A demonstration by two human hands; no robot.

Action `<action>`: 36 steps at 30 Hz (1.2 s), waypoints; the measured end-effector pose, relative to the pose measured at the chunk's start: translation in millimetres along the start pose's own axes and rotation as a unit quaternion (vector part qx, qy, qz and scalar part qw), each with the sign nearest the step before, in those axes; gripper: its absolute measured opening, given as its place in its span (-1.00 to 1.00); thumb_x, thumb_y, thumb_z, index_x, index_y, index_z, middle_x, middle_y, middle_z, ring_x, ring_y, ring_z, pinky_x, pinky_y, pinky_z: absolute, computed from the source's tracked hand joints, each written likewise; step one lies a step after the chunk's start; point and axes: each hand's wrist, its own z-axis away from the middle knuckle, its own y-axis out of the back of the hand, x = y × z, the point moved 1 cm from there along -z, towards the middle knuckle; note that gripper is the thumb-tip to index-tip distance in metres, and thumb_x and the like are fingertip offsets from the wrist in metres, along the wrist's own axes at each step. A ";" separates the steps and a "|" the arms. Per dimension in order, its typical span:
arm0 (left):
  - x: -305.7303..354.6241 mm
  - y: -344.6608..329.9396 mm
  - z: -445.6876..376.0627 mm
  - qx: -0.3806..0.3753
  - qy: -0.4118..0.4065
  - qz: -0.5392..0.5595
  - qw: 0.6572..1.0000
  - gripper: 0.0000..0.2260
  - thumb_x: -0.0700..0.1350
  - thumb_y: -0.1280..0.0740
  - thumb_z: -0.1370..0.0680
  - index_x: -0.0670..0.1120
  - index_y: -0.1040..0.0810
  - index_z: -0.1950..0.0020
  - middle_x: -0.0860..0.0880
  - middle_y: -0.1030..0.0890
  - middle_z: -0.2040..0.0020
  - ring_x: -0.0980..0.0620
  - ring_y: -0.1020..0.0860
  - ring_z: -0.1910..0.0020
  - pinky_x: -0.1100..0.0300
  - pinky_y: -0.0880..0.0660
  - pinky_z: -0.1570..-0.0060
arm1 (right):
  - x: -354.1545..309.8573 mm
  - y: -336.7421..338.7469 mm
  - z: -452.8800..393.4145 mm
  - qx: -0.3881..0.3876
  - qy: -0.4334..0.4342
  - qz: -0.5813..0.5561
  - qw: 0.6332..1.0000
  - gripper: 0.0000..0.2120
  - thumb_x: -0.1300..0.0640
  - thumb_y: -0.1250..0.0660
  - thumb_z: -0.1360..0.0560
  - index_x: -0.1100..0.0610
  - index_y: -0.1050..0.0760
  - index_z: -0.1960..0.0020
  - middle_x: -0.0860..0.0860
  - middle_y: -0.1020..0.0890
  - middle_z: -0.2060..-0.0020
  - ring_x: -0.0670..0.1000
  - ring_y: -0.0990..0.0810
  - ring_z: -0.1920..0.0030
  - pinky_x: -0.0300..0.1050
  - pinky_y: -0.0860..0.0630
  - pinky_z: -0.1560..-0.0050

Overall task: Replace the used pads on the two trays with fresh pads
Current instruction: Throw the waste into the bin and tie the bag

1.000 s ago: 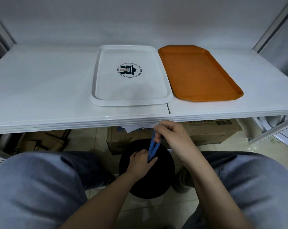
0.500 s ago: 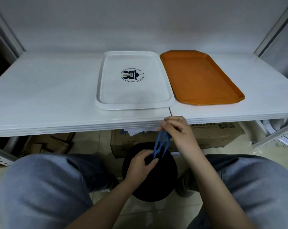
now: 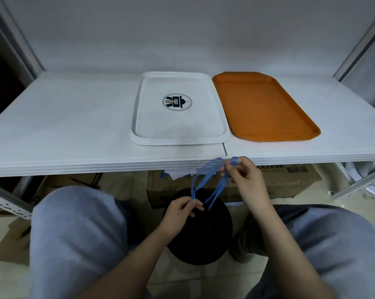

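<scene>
The blue strips [image 3: 206, 182] have been lifted and pulled apart since a second ago: then they hung close together between the hands, now they are spread into a loose web against the near edge of the shelf [image 3: 74, 130]. The right hand [image 3: 242, 178] has been raised to shelf-edge height, fingers pinched on the upper ends, one strip looped over a fingertip. The left hand [image 3: 182, 210] is kept low over the black bin [image 3: 201, 240], fingertips pinched on a lower end.

Judged from this, a bin bag's ties are probably being handled, so disposal looks nearly finished. The white tray [image 3: 139, 117] and orange tray [image 3: 268, 108] lie side by side, nearly touching, far centre of the shelf; no pad is seen on either. Fresh pads cannot be identified.

A grey wall is behind. Cardboard boxes [image 3: 290, 180] and white paper [image 3: 178, 174] are stored under the shelf on a tiled floor. Grey-trousered knees are at both sides.
</scene>
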 end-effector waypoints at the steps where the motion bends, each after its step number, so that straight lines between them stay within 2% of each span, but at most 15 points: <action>1: 0.7 -0.2 0.3 0.019 0.013 0.030 0.999 -0.75 -0.20 -0.14 -0.64 -0.10 -0.58 0.10 -0.01 -0.63 0.16 0.17 -0.54 0.27 0.40 -0.46 0.23 | 1.8 -1.5 1.1 0.011 -0.004 -0.047 0.999 -0.89 0.33 -0.27 -0.54 0.15 -0.41 0.11 0.07 -0.66 0.19 0.04 -0.66 0.06 -0.10 -0.55 -0.04; 3: 1.8 -1.1 -0.2 0.044 0.027 0.052 0.997 -0.75 -0.20 -0.13 -0.65 -0.12 -0.56 0.12 -0.03 -0.61 0.19 0.17 -0.50 0.33 0.43 -0.43 0.29 | 8.3 -5.6 4.2 0.015 -0.021 -0.108 0.994 -0.76 0.37 -0.31 -0.50 0.14 -0.27 0.08 -0.01 -0.67 0.21 0.10 -0.66 0.01 -0.04 -0.54 -0.10; 6: 0.4 -2.7 -1.0 0.044 0.027 0.038 0.998 -0.76 -0.19 -0.13 -0.65 -0.11 -0.55 0.11 -0.03 -0.60 0.20 0.26 -0.50 0.39 0.46 -0.39 0.33 | 34.8 -14.1 12.8 -0.022 -0.111 -0.087 0.990 -0.50 0.34 -0.40 -0.44 0.08 -0.17 -0.16 0.04 -0.67 -0.02 -0.02 -0.62 -0.09 -0.08 -0.51 -0.18; 8: -0.9 -3.2 -2.1 0.041 0.023 0.029 0.998 -0.77 -0.19 -0.14 -0.65 -0.11 -0.55 0.11 -0.03 -0.59 0.20 0.28 -0.50 0.40 0.47 -0.39 0.33 | 57.1 -21.8 20.0 -0.056 -0.187 -0.060 0.979 -0.35 0.31 -0.46 -0.39 0.05 -0.16 -0.30 0.01 -0.61 -0.12 -0.05 -0.55 -0.15 -0.19 -0.51 -0.11; 10: -0.6 -2.6 -2.2 0.040 0.015 0.026 0.999 -0.77 -0.21 -0.15 -0.64 -0.11 -0.55 0.13 0.00 -0.58 0.22 0.30 -0.49 0.40 0.46 -0.40 0.32 | 74.4 -30.6 27.2 -0.107 -0.216 -0.020 0.970 -0.48 0.29 -0.46 -0.40 0.07 -0.33 -0.26 0.01 -0.59 -0.09 -0.05 -0.55 -0.11 -0.28 -0.51 -0.01; 13: -0.2 -3.0 -0.8 0.038 0.006 0.023 0.999 -0.77 -0.23 -0.16 -0.63 -0.11 -0.55 0.13 0.01 -0.59 0.23 0.34 -0.50 0.37 0.47 -0.40 0.28 | 84.2 -38.8 31.5 -0.128 -0.181 0.043 0.974 -0.91 0.22 -0.31 -0.54 0.07 -0.55 0.01 -0.04 -0.63 0.11 -0.14 -0.58 0.06 -0.26 -0.45 0.02; 16: -1.0 -0.9 1.1 0.047 -0.009 0.026 0.999 -0.79 -0.21 -0.17 -0.63 -0.09 -0.57 0.10 -0.03 -0.63 0.18 0.28 -0.56 0.23 0.46 -0.43 0.17 | 89.3 -38.0 30.4 -0.074 -0.166 0.102 0.978 -0.71 0.08 -0.17 -0.62 0.09 -0.58 0.18 -0.04 -0.60 0.24 -0.11 -0.56 0.13 -0.20 -0.41 0.07; 20: 1.2 0.2 0.0 0.046 -0.027 0.039 0.998 -0.81 -0.23 -0.20 -0.62 -0.10 -0.61 0.01 -0.06 -0.66 0.06 0.16 -0.61 0.05 0.41 -0.48 0.02 | 93.6 -37.7 28.0 -0.045 -0.154 0.102 0.982 -0.62 0.00 -0.14 -0.62 0.21 -0.57 0.18 0.07 -0.57 0.16 -0.08 -0.54 0.10 -0.21 -0.41 0.09; 23: 3.4 -2.0 -3.0 0.042 -0.029 0.047 0.998 -0.79 -0.22 -0.17 -0.63 -0.15 -0.59 0.06 -0.05 -0.64 0.14 0.22 -0.61 0.14 0.41 -0.49 0.05 | 88.0 -38.1 28.8 -0.028 -0.127 0.083 0.988 -0.62 0.03 -0.13 -0.62 0.21 -0.52 0.23 0.07 -0.53 0.24 -0.07 -0.52 0.17 -0.31 -0.38 0.16; 26: 0.7 -2.2 -7.2 0.042 -0.013 0.058 0.997 -0.76 -0.21 -0.11 -0.65 -0.17 -0.52 0.11 -0.10 -0.60 0.25 0.12 -0.61 0.23 0.35 -0.49 0.10 | 81.9 -35.9 29.2 -0.011 -0.111 0.064 0.992 -0.62 0.05 -0.10 -0.63 0.15 -0.47 0.28 0.08 -0.56 0.26 -0.05 -0.53 0.18 -0.37 -0.38 0.15; 28: -0.6 -2.6 -11.2 0.050 -0.009 0.034 0.998 -0.75 -0.19 -0.10 -0.66 -0.14 -0.49 0.14 -0.05 -0.54 0.33 0.06 -0.57 0.28 0.29 -0.47 0.13 | 76.4 -35.0 27.5 -0.052 -0.086 0.118 0.988 -0.61 0.01 -0.09 -0.63 0.12 -0.47 0.28 0.11 -0.57 0.24 -0.03 -0.54 0.17 -0.23 -0.41 0.10; 30: -0.1 -4.7 -15.5 0.062 -0.003 0.003 0.998 -0.74 -0.19 -0.11 -0.65 -0.09 -0.49 0.18 -0.01 -0.49 0.36 0.08 -0.48 0.35 0.30 -0.42 0.23 | 73.8 -34.1 26.6 -0.080 0.023 0.302 0.950 -0.65 -0.01 -0.09 -0.63 0.09 -0.49 0.22 0.03 -0.52 0.24 -0.02 -0.52 0.17 -0.10 -0.42 0.14; 32: 1.5 -7.9 -18.9 0.059 0.005 -0.025 0.998 -0.71 -0.18 -0.13 -0.65 -0.05 -0.48 0.24 0.01 -0.48 0.37 0.12 -0.42 0.39 0.29 -0.37 0.30 | 70.3 -34.7 26.0 -0.048 0.170 0.475 0.862 -0.71 0.00 -0.11 -0.58 0.09 -0.50 0.18 -0.02 -0.48 0.27 -0.01 -0.53 0.29 -0.15 -0.41 0.35; 34: 2.2 -10.3 -20.4 0.050 0.001 -0.058 0.997 -0.68 -0.18 -0.15 -0.64 -0.04 -0.45 0.31 0.02 -0.48 0.39 0.13 -0.42 0.41 0.26 -0.35 0.30 | 57.7 -37.8 25.7 -0.039 0.183 0.550 0.814 -0.68 -0.05 -0.10 -0.51 0.06 -0.53 0.24 -0.04 -0.50 0.40 -0.04 -0.48 0.53 -0.27 -0.14 0.61; 36: 3.7 -10.9 -19.8 0.046 -0.009 -0.077 0.996 -0.66 -0.20 -0.18 -0.62 -0.04 -0.45 0.36 0.03 -0.50 0.41 0.19 -0.44 0.43 0.27 -0.36 0.30 | 48.7 -40.3 21.4 -0.021 0.191 0.581 0.790 -0.63 -0.11 -0.08 -0.48 0.02 -0.52 0.34 -0.07 -0.46 0.57 -0.07 -0.39 0.67 -0.29 0.08 0.62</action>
